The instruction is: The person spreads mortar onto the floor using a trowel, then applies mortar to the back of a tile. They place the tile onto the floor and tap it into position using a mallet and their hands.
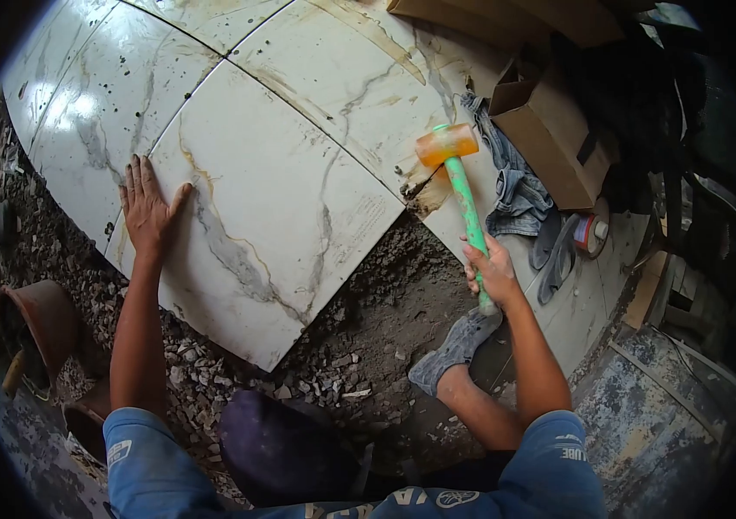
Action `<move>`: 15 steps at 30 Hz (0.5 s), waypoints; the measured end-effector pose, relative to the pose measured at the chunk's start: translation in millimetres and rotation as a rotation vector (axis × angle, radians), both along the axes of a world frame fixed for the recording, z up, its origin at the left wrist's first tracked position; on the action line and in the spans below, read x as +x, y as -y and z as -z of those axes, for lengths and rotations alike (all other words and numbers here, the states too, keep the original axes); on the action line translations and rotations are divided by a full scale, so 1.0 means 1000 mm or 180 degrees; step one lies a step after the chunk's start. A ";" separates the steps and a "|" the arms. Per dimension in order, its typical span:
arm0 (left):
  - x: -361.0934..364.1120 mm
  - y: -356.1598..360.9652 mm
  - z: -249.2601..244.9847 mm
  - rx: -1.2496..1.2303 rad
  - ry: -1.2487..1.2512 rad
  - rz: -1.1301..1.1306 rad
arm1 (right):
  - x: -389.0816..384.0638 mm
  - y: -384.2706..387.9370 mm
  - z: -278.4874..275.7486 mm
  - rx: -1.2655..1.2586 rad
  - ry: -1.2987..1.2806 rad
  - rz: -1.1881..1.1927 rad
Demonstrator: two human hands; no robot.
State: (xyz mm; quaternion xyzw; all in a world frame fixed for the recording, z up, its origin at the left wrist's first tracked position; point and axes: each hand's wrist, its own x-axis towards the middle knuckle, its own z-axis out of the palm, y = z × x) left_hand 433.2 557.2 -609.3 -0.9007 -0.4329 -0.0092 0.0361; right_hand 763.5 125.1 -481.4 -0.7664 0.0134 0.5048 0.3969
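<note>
My left hand [150, 208] lies flat, fingers stretched out, near the left edge of a large white marble-patterned floor tile [247, 186]. My right hand [489, 270] is wrapped round the green handle of a rubber mallet [448, 145]. The mallet's orange, translucent head points away from me, over the tiles beyond the right corner of the large tile. This tile's near edges overhang dark mortar [411, 268] and loose gravel. Thin dark joints separate it from the neighbouring tiles [325, 65], which carry smears and specks of dirt.
Crumpled denim cloth [515, 190], an open cardboard box [550, 130], grey slippers [558, 259] and a white-capped container [591, 233] sit at the right. Reddish-brown buckets [44, 320] stand at the left beside the gravel [204, 372]. My sock-covered foot [454, 350] rests at the mortar.
</note>
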 end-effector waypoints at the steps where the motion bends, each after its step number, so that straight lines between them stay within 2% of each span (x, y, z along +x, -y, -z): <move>1: 0.000 0.000 0.001 0.0003 0.0018 0.0011 | 0.003 0.010 -0.010 -0.0143 -0.0181 -0.0198; 3: -0.001 -0.001 0.002 0.0025 -0.0047 -0.0001 | 0.002 0.042 -0.041 -0.0425 -0.0651 -0.0657; 5: -0.002 -0.002 0.005 0.0068 -0.0038 0.0002 | -0.001 0.069 -0.085 -0.1388 -0.0947 -0.1503; 6: -0.001 -0.001 0.006 0.0107 -0.0033 -0.0016 | -0.007 0.087 -0.099 -0.1624 -0.1120 -0.1735; 8: 0.000 -0.001 0.003 0.0085 -0.0028 -0.0021 | -0.025 0.118 -0.121 -0.1546 -0.1504 -0.1443; 10: 0.004 0.001 -0.001 0.0085 -0.0029 -0.0034 | -0.041 0.124 -0.131 -0.1341 -0.1307 -0.1053; 11: 0.009 0.005 -0.007 -0.0055 -0.0035 -0.0045 | -0.047 0.127 -0.130 -0.1291 -0.1303 -0.1088; 13: 0.007 0.003 -0.012 -0.0172 0.0056 -0.0082 | -0.048 0.120 -0.113 -0.0933 -0.0809 -0.0564; 15: 0.004 0.004 -0.011 -0.0178 0.0166 -0.0086 | -0.048 0.112 -0.092 -0.0650 -0.0741 -0.0328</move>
